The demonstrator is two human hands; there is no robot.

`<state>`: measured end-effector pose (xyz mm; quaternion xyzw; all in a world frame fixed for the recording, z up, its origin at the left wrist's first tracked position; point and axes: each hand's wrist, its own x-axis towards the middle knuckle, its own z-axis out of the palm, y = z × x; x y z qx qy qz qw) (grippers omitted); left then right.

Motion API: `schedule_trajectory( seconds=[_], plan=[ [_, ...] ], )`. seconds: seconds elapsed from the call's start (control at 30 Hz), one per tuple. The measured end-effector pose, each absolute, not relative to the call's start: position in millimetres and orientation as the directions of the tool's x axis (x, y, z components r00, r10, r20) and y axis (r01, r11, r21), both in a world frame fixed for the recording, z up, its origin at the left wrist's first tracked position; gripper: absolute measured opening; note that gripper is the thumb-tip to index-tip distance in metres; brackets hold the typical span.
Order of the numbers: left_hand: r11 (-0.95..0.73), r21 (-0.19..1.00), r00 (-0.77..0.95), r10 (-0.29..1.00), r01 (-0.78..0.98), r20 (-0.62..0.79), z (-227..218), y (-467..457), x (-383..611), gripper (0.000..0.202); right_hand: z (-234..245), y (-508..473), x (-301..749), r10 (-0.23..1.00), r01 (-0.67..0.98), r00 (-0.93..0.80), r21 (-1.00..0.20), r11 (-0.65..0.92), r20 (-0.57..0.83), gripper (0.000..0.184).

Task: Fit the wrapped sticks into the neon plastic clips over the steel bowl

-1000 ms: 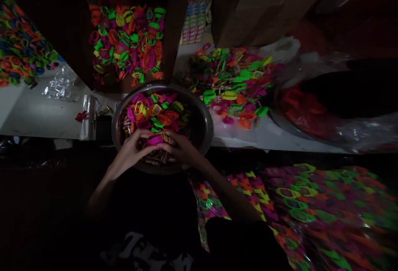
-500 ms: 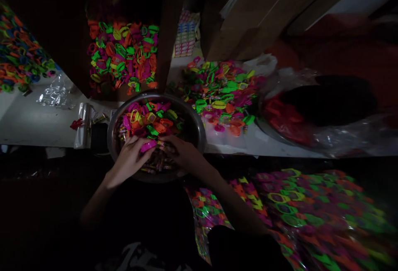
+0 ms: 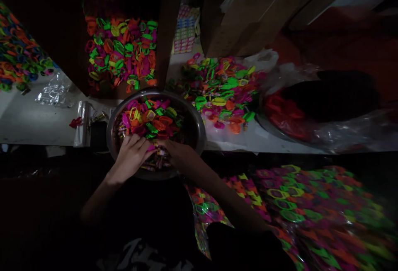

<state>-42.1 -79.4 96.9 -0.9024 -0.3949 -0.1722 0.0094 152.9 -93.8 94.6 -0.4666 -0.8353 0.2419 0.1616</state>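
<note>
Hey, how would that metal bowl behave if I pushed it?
The bowl is probably stiff, judging by its metallic sheen. Its heaped loose colourful pieces could shift. Its near side appears to reach past the table, so it might tip.

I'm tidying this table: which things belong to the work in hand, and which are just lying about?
Seemingly in use:
pink piece in the left hand
metal bowl
bright plastic pieces inside it

Probably lying about:
cardboard box
crumpled clear plastic
white bag

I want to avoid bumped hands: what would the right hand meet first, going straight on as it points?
Probably the pink piece in the left hand; the right hand may be touching it, as depth is unclear.
</note>
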Motion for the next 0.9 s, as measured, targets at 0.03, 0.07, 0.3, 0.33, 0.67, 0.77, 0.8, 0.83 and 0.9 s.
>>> schedule_trajectory(
  seconds=[0.03,0.07,0.3,0.33,0.67,0.77,0.8,0.83,0.9],
  plan=[
    [-0.685,0.115,0.627,0.711,0.719,0.318,96,-79,-42,0.021,94,-95,151,0.854,0.709,-0.519,-0.535,0.459,0.044,0.043],
    [-0.683,0.115,0.625,0.713,0.721,0.318,94,-79,-43,0.02,95,-96,150,0.85,0.721,-0.526,-0.514,0.465,0.031,0.041],
    [-0.692,0.154,0.619,0.707,0.706,0.342,84,-80,-43,0.021,95,-98,149,0.812,0.757,-0.578,-0.424,0.498,-0.078,0.033],
    [-0.695,0.15,0.62,0.703,0.704,0.347,82,-81,-43,0.02,92,-98,150,0.802,0.749,-0.59,-0.43,0.504,-0.087,0.031],
    [-0.771,0.311,0.746,0.628,0.556,0.222,61,-88,-50,0.032,65,-114,164,0.744,0.66,-0.619,-0.679,0.322,-0.249,0.032],
    [-0.699,0.508,0.71,0.67,0.503,0.22,70,-90,-56,0.04,80,-107,202,0.63,0.518,-0.723,-0.826,0.223,-0.283,0.028],
    [-0.666,0.556,0.682,0.696,0.498,0.224,72,-89,-59,0.037,84,-103,218,0.624,0.512,-0.719,-0.84,0.179,-0.306,0.026],
    [-0.632,0.585,0.644,0.73,0.508,0.229,73,-89,-62,0.031,88,-98,234,0.679,0.519,-0.67,-0.843,0.14,-0.3,0.025],
    [-0.575,0.598,0.556,0.794,0.558,0.245,69,-88,-69,0.021,90,-88,263,0.886,0.597,-0.414,-0.797,0.09,-0.21,0.028]
  ],
)
